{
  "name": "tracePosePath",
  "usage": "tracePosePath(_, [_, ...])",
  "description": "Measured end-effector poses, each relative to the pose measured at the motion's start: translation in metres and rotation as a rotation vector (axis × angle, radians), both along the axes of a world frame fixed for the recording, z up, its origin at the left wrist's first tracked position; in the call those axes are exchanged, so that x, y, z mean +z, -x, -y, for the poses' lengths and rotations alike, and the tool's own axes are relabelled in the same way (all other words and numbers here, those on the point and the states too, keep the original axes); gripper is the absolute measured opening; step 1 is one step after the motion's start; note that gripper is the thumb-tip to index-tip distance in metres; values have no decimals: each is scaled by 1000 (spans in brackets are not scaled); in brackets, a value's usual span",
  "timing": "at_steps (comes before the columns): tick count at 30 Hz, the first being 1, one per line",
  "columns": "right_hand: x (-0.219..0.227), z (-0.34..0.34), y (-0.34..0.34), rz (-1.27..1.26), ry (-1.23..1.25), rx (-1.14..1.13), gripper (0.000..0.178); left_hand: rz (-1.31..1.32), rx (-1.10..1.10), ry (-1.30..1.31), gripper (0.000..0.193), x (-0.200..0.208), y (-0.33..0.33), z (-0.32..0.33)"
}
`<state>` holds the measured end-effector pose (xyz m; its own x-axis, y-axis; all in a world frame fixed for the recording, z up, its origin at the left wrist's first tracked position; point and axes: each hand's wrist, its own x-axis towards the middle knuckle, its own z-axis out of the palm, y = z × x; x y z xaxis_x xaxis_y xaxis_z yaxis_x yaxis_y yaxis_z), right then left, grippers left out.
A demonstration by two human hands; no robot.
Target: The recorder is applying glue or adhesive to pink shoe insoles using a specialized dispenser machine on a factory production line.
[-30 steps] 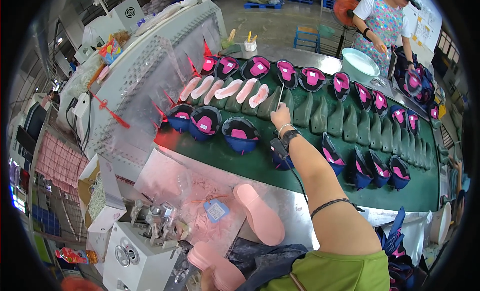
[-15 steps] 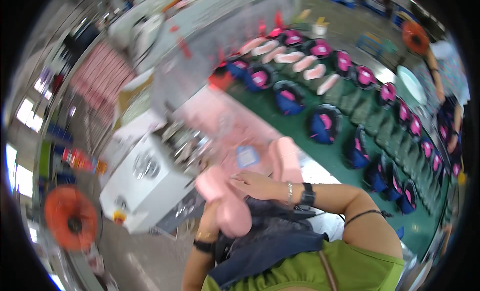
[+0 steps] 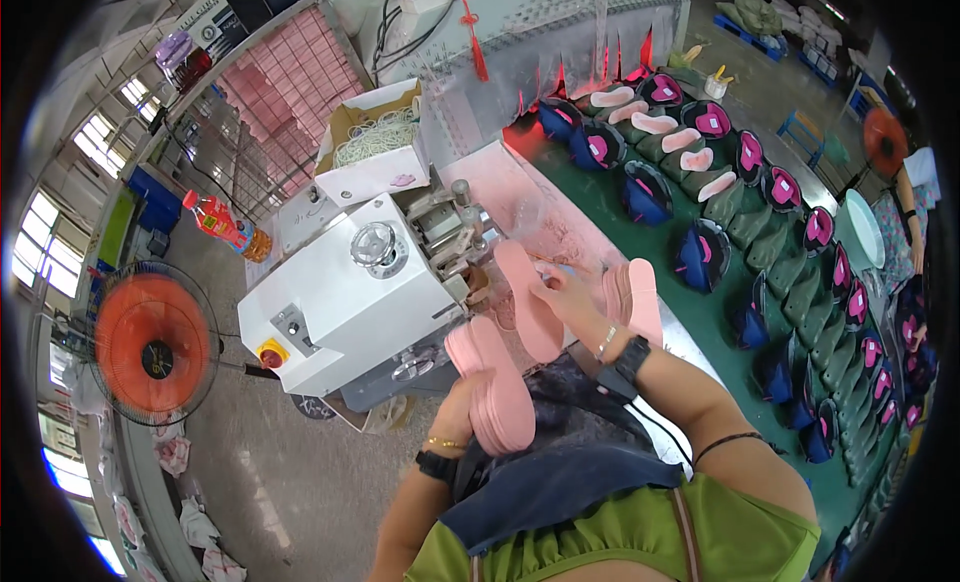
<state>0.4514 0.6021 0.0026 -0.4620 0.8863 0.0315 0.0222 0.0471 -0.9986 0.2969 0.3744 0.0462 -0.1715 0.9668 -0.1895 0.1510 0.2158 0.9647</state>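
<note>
A stack of pink insoles (image 3: 497, 390) is gripped in my left hand (image 3: 456, 412), its fingers wrapped round the edge, in front of a white machine. My right hand (image 3: 573, 304) pinches a single pink insole (image 3: 528, 300) by its side, close to the machine's metal working head (image 3: 455, 257). To the right of that hand a second stack of pink insoles (image 3: 634, 297) stands at the table edge. Pink dust (image 3: 535, 222) lies on the table beyond my right hand.
A green conveyor (image 3: 660, 244) carries rows of blue-and-pink shoe uppers (image 3: 703, 254) and green lasts, some with insoles. The white machine (image 3: 335, 302) stands at left, with a box of cord (image 3: 375, 142), a bottle (image 3: 228, 225) and an orange fan (image 3: 157, 344) around it. Another person (image 3: 915, 212) works far right.
My right hand has moved up, and a single insole now shows in it near the machine head. The left hand's stack has shifted slightly right in view as the view turned.
</note>
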Motion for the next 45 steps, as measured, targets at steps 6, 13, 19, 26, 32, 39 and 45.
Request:
tracePosePath(6, [20, -51, 56, 247, -123, -117, 47, 908, 267, 242, 29, -9, -5, 27])
tracePosePath(13, [44, -63, 14, 338, -92, -18, 43, 979, 410, 254, 30, -14, -1, 29])
tracePosePath(19, [45, -76, 3, 480, -555, -96, 39, 960, 447, 288, 28, -8, -7, 29])
tracePosePath(26, [29, -72, 75, 396, 47, -158, 48, 965, 476, 145, 25, 0, 0, 46])
tracePosePath(32, [-6, -141, 86, 712, -1101, -78, 41, 851, 498, 169, 31, -9, 6, 50])
tracePosePath(39, [9, -173, -125, -219, 121, -617, 24, 945, 327, 211, 33, -3, -14, 17])
tracePosePath(45, [-39, -214, -333, 413, 148, -1041, 31, 899, 324, 279, 31, 0, -23, -4])
